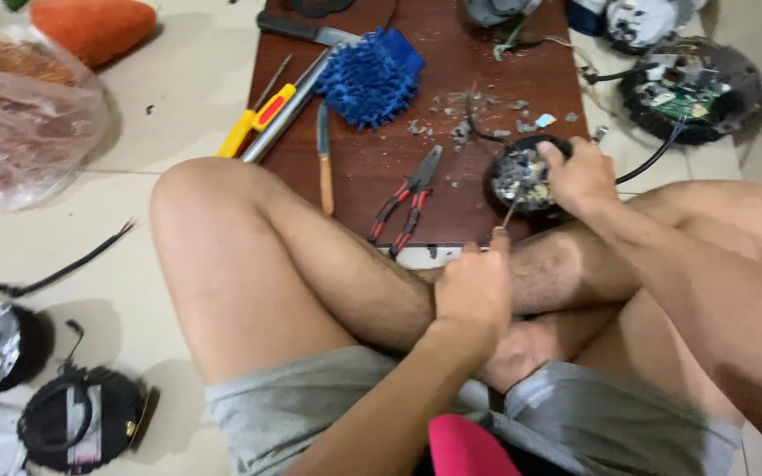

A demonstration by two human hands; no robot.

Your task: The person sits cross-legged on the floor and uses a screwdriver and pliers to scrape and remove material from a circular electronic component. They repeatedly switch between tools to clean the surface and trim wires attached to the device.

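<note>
Item one, left hand: I log it closed in a fist round the handle of a thin tool, most likely a screwdriver, though the handle is buried in the grip and I cannot tell its kind for sure. The shaft runs up and slightly right from the fist, its tip meeting the near rim of the part.

Item two, right hand: fingers wrapped over the right edge of a round black motor part, pinning it at the near right corner of the brown board. The part's open face shows greyish rubble inside.

Governing relation: the part lies just beyond the left hand, farther and a little right; the tool's long axis points from fist straight to it. The right hand is already on it, the left reaches it only through the tool.

Item three, on the board, moving left: red-handled pliers near the edge, a wooden-handled knife, a blue fluffy mitt, a yellow and red tool alongside a metal rod, grey crumbs scattered near the part.

Item four, floor: far right, an opened black disc with circuit board, cabled toward the part; near left, two more round black units; far left, a clear plastic bag.
</note>
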